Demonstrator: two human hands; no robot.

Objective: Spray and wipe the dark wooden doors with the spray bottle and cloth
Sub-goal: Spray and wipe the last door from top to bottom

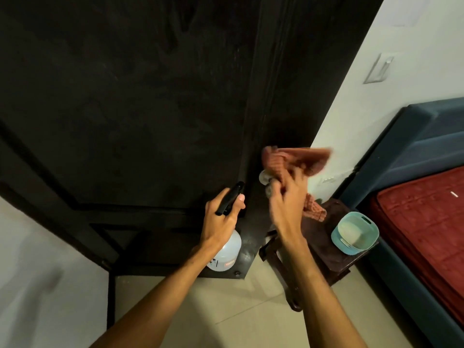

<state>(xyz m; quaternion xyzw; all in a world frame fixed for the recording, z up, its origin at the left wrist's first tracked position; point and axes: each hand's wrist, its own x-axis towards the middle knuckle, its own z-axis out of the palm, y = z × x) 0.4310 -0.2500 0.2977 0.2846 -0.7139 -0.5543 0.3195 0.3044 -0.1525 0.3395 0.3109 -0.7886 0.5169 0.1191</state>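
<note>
A dark wooden door [140, 101] fills the upper left, with faint smear marks on its panel. My left hand [222, 219] is wrapped around a white spray bottle [227, 254] with a black trigger head, held low in front of the door. My right hand [288, 197] grips a reddish-brown checked cloth [296, 159] at the door's right edge, over a round metal door knob [264, 177] that is mostly hidden. The cloth is blurred and one corner hangs below my hand.
A small dark wooden stool [324, 247] stands to the right of the door, with a light blue basin [355, 232] on it. A bed with a red cover [424, 222] and blue frame lies at the right. White wall carries a switch plate [379, 69]. Beige floor tiles below.
</note>
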